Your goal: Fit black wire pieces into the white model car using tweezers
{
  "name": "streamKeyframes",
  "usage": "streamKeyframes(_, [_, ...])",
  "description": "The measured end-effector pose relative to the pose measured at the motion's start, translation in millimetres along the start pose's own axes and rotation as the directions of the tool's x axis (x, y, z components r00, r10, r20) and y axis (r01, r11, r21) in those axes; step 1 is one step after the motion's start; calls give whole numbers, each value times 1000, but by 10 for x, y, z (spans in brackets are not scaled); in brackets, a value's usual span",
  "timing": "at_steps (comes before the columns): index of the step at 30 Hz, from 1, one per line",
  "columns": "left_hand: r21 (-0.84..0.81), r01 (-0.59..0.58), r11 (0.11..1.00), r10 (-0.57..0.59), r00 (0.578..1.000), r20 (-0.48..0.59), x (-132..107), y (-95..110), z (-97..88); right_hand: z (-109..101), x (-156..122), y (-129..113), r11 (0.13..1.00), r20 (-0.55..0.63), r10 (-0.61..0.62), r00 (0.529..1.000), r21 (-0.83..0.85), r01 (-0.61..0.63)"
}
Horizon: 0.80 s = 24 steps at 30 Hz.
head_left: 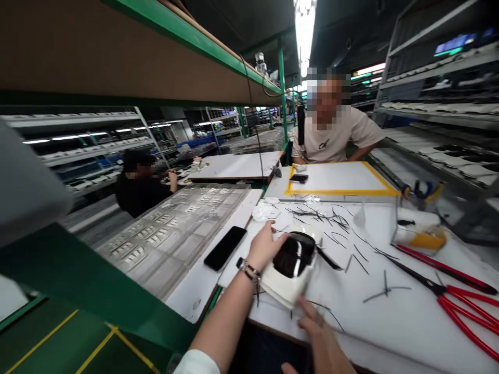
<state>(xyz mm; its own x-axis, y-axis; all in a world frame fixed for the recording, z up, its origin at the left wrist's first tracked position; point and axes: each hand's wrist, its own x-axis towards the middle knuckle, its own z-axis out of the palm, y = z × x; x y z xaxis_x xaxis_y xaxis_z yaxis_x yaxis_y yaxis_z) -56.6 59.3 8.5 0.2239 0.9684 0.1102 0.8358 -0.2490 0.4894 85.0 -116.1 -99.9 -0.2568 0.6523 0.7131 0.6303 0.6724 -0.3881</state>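
The white housing (pixel 286 283) with its dark glossy window is at the near left of the counter (pixel 409 317). The left grip (pixel 265 246) is partly spread, thumb against the housing's left side; clamping cannot be determined. The right grip (pixel 318 332), blurred, has thumb and fingers apart beside the near corner; contact cannot be confirmed. Red-handled pliers (pixel 433 285) lie farther right.

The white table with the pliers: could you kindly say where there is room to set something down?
The white table is bare between the crossed black strips, red-handled pliers and near edge. Scattered strips crowd its far side; the casing and left hand occupy its left.
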Motion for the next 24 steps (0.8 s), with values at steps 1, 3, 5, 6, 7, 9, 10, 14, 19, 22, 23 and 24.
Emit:
streamKeyframes(1, [-14, 7, 1000, -7, 1000, 24, -74, 3, -49, -25, 105, -111, 999, -17, -33, 999, 6, 33])
streamKeyframes(3, [-5, -1, 1000, 1, 995, 98, -259, 15, -137, -180, 287, -207, 994, -53, -106, 993, -20, 105])
streamKeyframes(5, [63, -68, 996, 54, 978, 202, -466, 46, -178, -423, 392, -172, 988, -62, -153, 986, -21, 152])
streamKeyframes(6, [98, -88, 991, 64, 972, 226, -561, 69, -173, -553, 419, -124, 988, -66, -154, 986, -7, 154])
streamKeyframes(7, [131, -95, 987, 63, 971, 231, -642, 94, -156, -680, 438, -66, 989, -70, -148, 987, 12, 149])
streamKeyframes(9, [172, -73, 982, 37, 978, 203, -742, 132, -105, -903, 473, 66, 994, -82, -100, 992, 27, 102])
streamKeyframes(10, [175, -66, 982, 33, 981, 189, -755, 138, -85, -996, 499, 135, 997, -95, -66, 993, 21, 68])
streamKeyframes(14, [63, -175, 983, 156, 961, 229, -578, 23, -110, -1247, 667, 432, 989, -103, 136, 985, 68, -130])
streamKeyframes(19, [-157, -420, 894, 447, 810, 380, -91, -220, -235, -1325, 948, 726, 847, 191, 400, 896, 296, -441])
streamKeyframes(22, [-137, -436, 889, 452, 792, 411, 187, -283, -262, -1262, 1142, 754, 840, 353, 361, 863, 278, -466])
streamKeyframes(23, [-112, -423, 899, 432, 816, 383, 269, -295, -264, -1225, 1208, 751, 863, 394, 327, 859, 247, -442])
streamKeyframes(24, [-88, -400, 912, 405, 848, 342, 345, -306, -262, -1183, 1274, 750, 888, 424, 291, 858, 214, -407])
